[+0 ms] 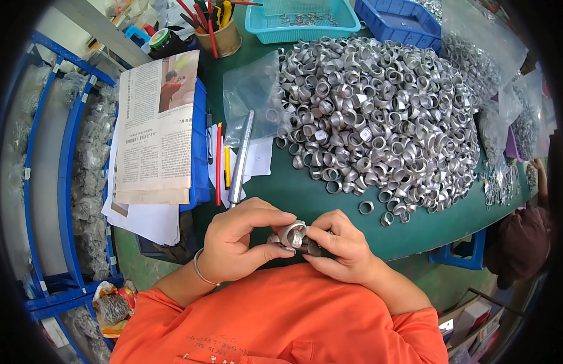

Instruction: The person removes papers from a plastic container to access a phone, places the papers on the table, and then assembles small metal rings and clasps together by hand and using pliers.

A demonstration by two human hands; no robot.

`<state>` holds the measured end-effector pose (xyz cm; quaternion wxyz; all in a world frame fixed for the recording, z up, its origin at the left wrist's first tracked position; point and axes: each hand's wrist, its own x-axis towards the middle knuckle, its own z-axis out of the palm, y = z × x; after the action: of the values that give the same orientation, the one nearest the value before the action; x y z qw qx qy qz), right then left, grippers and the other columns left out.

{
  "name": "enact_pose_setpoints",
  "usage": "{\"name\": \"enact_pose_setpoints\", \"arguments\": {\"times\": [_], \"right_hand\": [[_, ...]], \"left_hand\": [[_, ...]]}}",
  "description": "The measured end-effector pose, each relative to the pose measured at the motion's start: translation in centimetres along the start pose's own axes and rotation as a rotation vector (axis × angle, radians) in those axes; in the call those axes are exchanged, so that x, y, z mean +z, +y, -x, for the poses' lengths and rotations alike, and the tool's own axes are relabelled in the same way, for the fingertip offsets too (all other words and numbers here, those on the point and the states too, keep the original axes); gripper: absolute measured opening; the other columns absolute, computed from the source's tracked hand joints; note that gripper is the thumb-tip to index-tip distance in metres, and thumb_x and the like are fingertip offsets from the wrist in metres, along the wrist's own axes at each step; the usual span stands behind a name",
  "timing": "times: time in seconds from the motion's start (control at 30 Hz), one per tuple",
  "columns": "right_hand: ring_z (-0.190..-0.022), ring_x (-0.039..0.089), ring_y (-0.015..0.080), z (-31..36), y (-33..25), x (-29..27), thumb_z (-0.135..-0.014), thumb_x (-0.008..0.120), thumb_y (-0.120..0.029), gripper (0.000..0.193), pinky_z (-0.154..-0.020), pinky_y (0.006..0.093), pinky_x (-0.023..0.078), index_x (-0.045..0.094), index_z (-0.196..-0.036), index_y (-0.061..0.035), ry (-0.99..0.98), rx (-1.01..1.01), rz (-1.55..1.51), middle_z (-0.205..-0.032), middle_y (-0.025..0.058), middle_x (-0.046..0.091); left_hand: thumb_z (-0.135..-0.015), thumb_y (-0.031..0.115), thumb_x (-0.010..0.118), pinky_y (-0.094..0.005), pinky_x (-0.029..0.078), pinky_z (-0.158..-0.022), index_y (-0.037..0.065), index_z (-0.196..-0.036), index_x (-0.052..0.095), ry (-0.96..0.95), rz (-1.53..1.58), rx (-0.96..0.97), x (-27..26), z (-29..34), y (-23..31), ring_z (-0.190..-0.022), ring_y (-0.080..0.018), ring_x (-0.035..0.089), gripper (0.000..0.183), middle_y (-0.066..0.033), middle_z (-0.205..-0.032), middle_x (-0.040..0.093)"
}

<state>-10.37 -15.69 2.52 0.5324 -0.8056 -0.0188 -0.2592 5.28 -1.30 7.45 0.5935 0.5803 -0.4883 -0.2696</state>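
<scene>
A silver metal ring (288, 235) is pinched between the thumb and index finger of my left hand (245, 233), its opening turned up toward me. My right hand (345, 250) comes in against it from the other side. Its fingers are closed round darker grey rings (310, 246), partly hidden by the fingertips. Both hands meet in front of my orange shirt, at the table's near edge. Beyond them spreads a large heap of silver rings (378, 115), with a few loose ones at its near edge. A tapered metal ring stick (241, 159) lies just past my left hand.
Left of the ring stick are a red pencil (219, 164), a yellow marker (227, 167) and a newspaper (154, 145) on a blue bin. A turquoise basket (302, 35), blue tray (402, 39) and tool pot (219, 42) stand behind. Another person (521, 242) is at right.
</scene>
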Motion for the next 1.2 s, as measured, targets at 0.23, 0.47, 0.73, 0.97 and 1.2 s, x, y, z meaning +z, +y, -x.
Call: {"name": "enact_pose_setpoints", "arguments": {"times": [0.23,0.47,0.73,0.97,1.2], "right_hand": [[-0.100,0.053,0.0338,0.7,0.4,0.9,-0.071,0.071,-0.003,0.063,-0.098,0.0503,0.038,0.046,-0.129,0.0021,-0.070,0.084,0.103,-0.109,0.0169,0.054],[-0.111,0.044,0.0399,2.6,1.1,1.5,-0.062,0.072,-0.007,0.079,-0.101,0.0501,0.034,0.036,-0.131,0.0047,-0.050,0.215,0.277,-0.121,0.0221,0.044],[-0.100,0.046,0.0376,1.7,0.9,0.2,-0.058,0.065,-0.004,0.074,-0.091,0.0427,0.039,0.042,-0.128,0.0017,-0.148,0.249,0.191,-0.110,0.0201,0.047],[-0.097,0.048,0.0349,1.3,0.1,-1.2,-0.061,0.064,-0.004,0.070,-0.087,0.0388,0.042,0.043,-0.128,-0.0006,-0.310,0.374,0.067,-0.103,0.0173,0.049],[-0.087,0.052,0.0308,0.1,-1.1,-3.1,-0.064,0.059,-0.004,0.063,-0.079,0.0365,0.045,0.047,-0.125,-0.0026,-0.457,0.561,-0.101,-0.095,0.0147,0.051]], "left_hand": [[-0.071,-0.011,0.072,-0.0288,0.050,-0.083,-0.004,-0.117,0.053,0.114,0.264,-0.193,0.0,0.6,-1.4,-0.095,-0.0156,0.061,0.050,-0.0102,-0.101,0.062],[-0.073,-0.014,0.069,-0.0280,0.052,-0.082,-0.004,-0.117,0.056,0.087,0.311,-0.199,-0.3,0.9,-1.6,-0.094,-0.0153,0.061,0.047,-0.0091,-0.106,0.060],[-0.074,-0.014,0.068,-0.0290,0.054,-0.082,-0.004,-0.115,0.056,0.088,0.331,-0.203,-1.0,1.1,-2.5,-0.094,-0.0179,0.062,0.043,-0.0114,-0.106,0.060],[-0.074,-0.015,0.066,-0.0289,0.054,-0.081,-0.004,-0.113,0.058,0.068,0.318,-0.173,-1.4,0.7,-2.9,-0.093,-0.0179,0.062,0.041,-0.0117,-0.103,0.062],[-0.076,-0.015,0.065,-0.0285,0.054,-0.082,-0.005,-0.115,0.057,0.049,0.349,-0.212,-1.5,0.3,-2.9,-0.092,-0.0166,0.062,0.041,-0.0108,-0.104,0.062]]}}
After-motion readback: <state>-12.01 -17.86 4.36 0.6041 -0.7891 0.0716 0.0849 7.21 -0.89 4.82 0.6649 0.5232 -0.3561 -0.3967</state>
